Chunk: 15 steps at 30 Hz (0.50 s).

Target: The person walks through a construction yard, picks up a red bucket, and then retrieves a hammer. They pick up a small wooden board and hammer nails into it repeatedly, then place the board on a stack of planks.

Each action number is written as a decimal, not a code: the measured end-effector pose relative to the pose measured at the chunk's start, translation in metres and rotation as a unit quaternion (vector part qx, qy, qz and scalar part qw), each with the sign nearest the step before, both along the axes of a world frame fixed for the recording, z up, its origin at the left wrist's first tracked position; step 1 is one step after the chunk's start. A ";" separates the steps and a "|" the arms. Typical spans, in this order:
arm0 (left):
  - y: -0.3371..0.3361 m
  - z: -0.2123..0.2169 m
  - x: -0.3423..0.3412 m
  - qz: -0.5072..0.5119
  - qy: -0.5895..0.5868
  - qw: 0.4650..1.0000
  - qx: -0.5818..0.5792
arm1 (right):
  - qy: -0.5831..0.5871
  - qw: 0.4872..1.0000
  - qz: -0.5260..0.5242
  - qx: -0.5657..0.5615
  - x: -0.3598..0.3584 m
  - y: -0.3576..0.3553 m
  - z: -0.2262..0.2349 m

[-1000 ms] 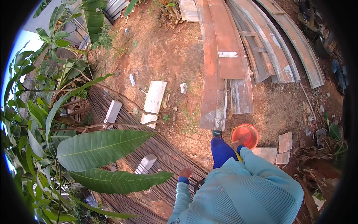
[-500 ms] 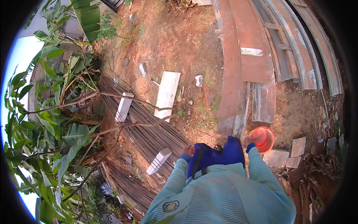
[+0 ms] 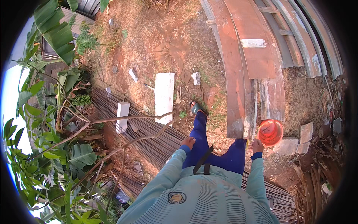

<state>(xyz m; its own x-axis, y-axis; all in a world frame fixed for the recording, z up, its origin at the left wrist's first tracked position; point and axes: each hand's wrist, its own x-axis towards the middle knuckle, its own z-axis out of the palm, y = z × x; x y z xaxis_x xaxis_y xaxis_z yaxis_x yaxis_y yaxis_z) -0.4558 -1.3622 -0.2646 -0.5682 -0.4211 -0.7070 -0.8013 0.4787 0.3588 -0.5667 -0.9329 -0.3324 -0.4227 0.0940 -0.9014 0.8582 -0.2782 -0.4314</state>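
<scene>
Head view, looking down: left hand [image 3: 188,142] rests loosely curled on the blue-trousered thigh at centre, holding nothing. Right hand [image 3: 256,145], lower right, sits just beside a round orange plastic bucket [image 3: 270,132]; its grip is unclear.

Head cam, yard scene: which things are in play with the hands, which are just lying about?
In play:
- right hand, nearest the orange bucket
- left hand, resting on the blue trouser leg

Lying about:
- bundle of thin steel rods
- white slab
- rusty curved metal sheets
- grey blocks
</scene>
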 end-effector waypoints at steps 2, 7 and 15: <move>-0.024 -0.016 -0.003 -0.001 -0.013 1.000 -0.002 | 0.011 0.997 0.046 0.057 -0.006 -0.038 0.010; -0.107 -0.060 -0.037 -0.011 0.011 1.000 -0.001 | 0.003 0.990 0.100 0.096 -0.042 -0.153 0.036; -0.274 -0.110 -0.035 0.399 0.125 0.865 0.277 | -0.010 0.967 0.256 0.005 -0.121 -0.391 0.040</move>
<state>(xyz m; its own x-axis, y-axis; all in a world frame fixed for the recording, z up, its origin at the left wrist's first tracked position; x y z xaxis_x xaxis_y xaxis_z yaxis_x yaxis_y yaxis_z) -0.4909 -1.6367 -0.3744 -0.4171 -0.3855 -0.8230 -0.6617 -0.4920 0.5658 -0.6873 -1.3237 -0.2927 -0.3990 -0.1140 -0.9098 0.8903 0.1891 -0.4142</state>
